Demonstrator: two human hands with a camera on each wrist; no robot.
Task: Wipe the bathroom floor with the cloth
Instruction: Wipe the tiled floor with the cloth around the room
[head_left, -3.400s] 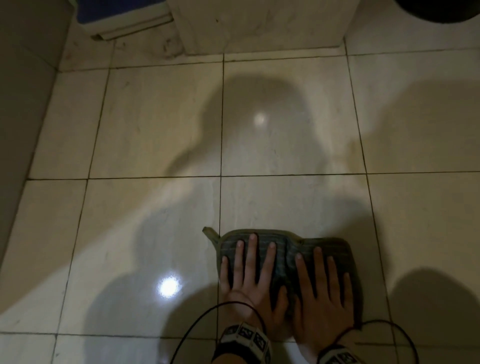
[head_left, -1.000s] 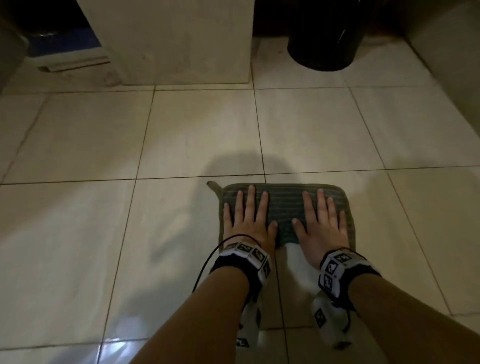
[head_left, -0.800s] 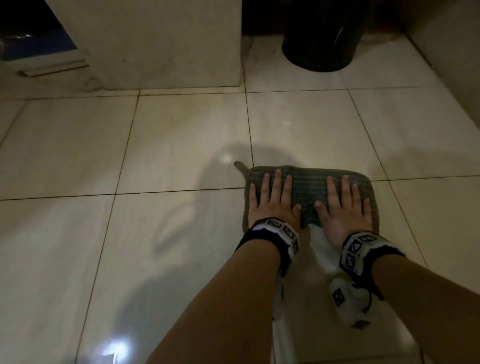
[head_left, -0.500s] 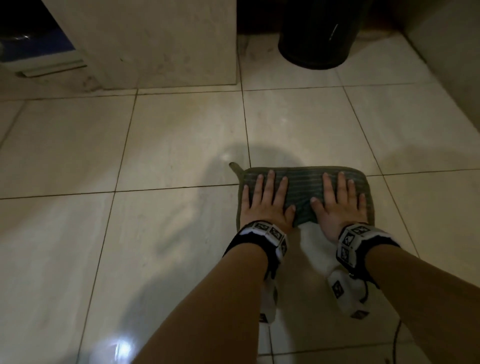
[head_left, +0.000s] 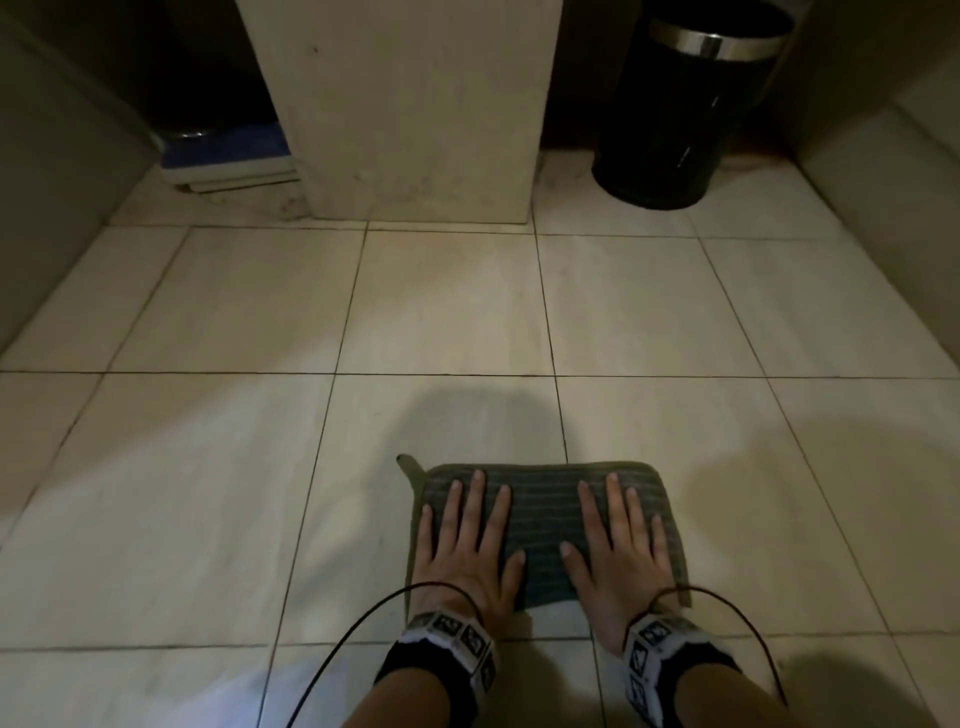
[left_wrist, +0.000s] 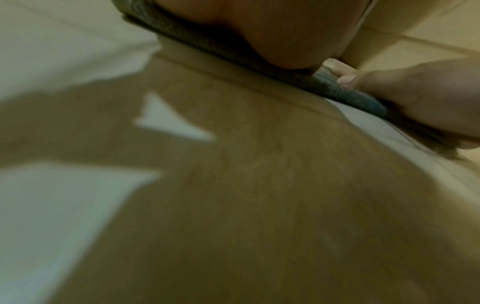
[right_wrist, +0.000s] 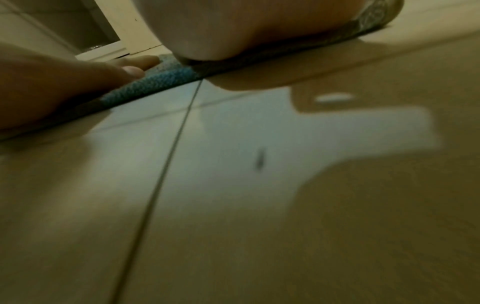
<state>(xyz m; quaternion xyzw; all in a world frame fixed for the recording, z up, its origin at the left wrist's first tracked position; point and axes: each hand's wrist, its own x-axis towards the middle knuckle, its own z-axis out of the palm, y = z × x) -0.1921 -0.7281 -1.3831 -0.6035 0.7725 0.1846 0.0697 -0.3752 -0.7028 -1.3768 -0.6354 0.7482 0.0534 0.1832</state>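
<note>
- a black bin (head_left: 680, 114) with a metal rim stands at the upper right of the head view; a pale pillar (head_left: 410, 104) rises at upper centre; a blue and white thing (head_left: 228, 158) lies at upper left
- bare tiled floor (head_left: 441, 301) stretches between these and the cloth (head_left: 543, 512)
- the cloth lies flat at lower centre
- left hand (head_left: 467, 545) and right hand (head_left: 615, 545) press on it side by side, fingers straight and spread, gripping nothing; cabled bands wrap both wrists
</note>
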